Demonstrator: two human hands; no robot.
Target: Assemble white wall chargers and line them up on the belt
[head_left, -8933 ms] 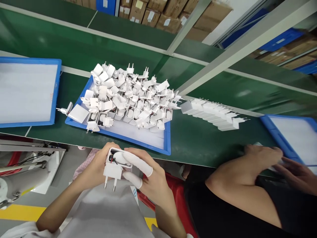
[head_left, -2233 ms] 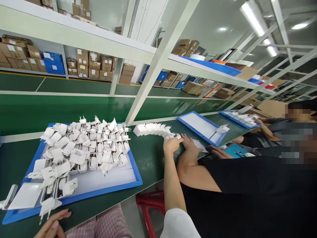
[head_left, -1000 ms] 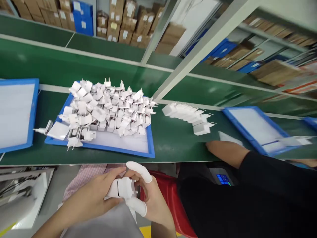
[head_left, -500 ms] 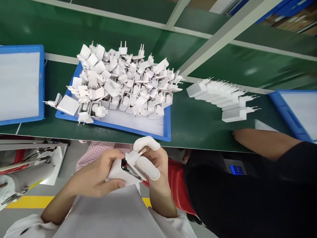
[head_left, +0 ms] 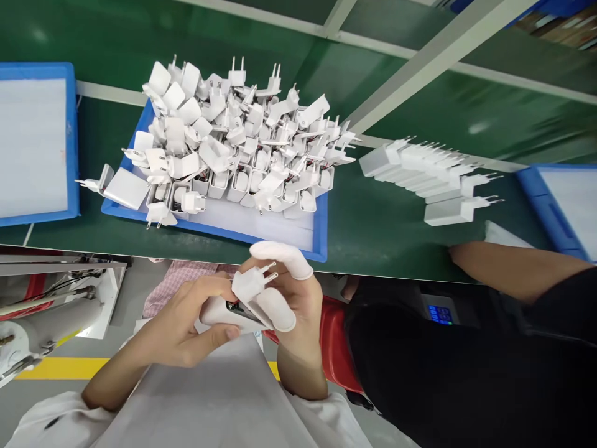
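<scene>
My left hand [head_left: 193, 320] is wrapped round the white housing of a power adapter [head_left: 219, 314], with its thumb along the near side. The adapter's end cap [head_left: 249, 284], with a two-pin plug pointing up and right, sits tilted over the housing's opening. Through the gap a dark bit of circuit board shows. My right hand [head_left: 298, 305], in white finger covers on thumb and forefinger, grips the cap's side; its exact contact is partly hidden. Beyond my hands lies a heap of similar open adapters [head_left: 252, 130] in a blue-rimmed tray [head_left: 261, 233].
At right, a row of closed adapters [head_left: 420, 174] stands on the green bench [head_left: 364, 236]. Blue-rimmed trays lie at far left [head_left: 32, 149] and far right [head_left: 550, 205]. A co-worker's arm [head_left: 513, 267] rests on the bench edge beside a red stool [head_left: 333, 342].
The end cap has come lower over the housing and its pins have turned to point more up and right. The gap showing the inside is smaller. The camera view has shifted slightly.
</scene>
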